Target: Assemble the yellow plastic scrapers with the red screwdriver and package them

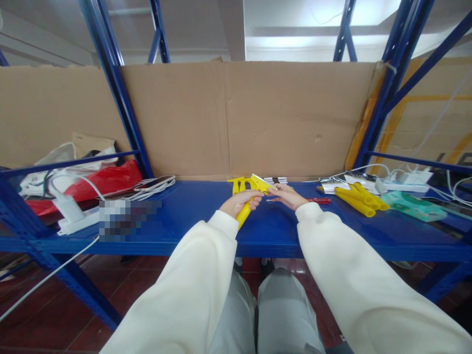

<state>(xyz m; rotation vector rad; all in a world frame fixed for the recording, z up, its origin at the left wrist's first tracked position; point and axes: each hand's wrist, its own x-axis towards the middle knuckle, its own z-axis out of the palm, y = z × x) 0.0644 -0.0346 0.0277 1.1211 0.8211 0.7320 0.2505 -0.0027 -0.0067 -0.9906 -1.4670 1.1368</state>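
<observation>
My left hand (242, 202) is wrapped round the handle of a yellow tool (260, 184), which is held over the blue shelf. At the tool's right end my right hand (286, 195) has its fingers closed on a small white part (268, 184); where that part meets the tool is too small to make out. More yellow pieces (238, 185) show just behind my left hand. A red screwdriver (321, 200) lies on the shelf beside my right hand, its tip showing to the left under the fingers.
Several yellow tubes (358, 200) lie at the right by a green plastic packet (415, 206) and a white power strip (405, 186). At the left are a phone (157, 182), cables and a red bag (106, 183). Cardboard (295, 118) stands behind the blue shelf (206, 209).
</observation>
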